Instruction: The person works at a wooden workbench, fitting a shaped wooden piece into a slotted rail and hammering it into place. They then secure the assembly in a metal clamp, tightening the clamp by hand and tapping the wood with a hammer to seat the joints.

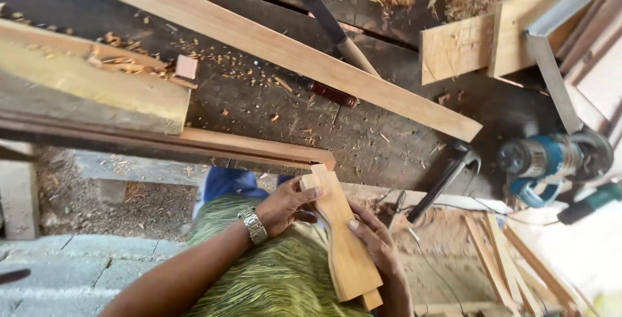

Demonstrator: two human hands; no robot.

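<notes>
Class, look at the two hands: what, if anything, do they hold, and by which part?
Both hold a shaped wooden piece, seemingly two stacked. The left hand grips its narrow upper part; the right hand holds the wider lower part along one edge.

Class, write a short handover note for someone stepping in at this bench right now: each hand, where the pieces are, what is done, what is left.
Left hand: grips the upper end of the shaped wooden piece, thumb on its face.
Right hand: supports the same piece along its right edge.
A second piece lies under it, its end showing at the bottom.
Long plank, chisel and blue power tool lie on the workbench.
Done: piece already cut to a waisted shape.
Left: cannot tell from this view.
</notes>
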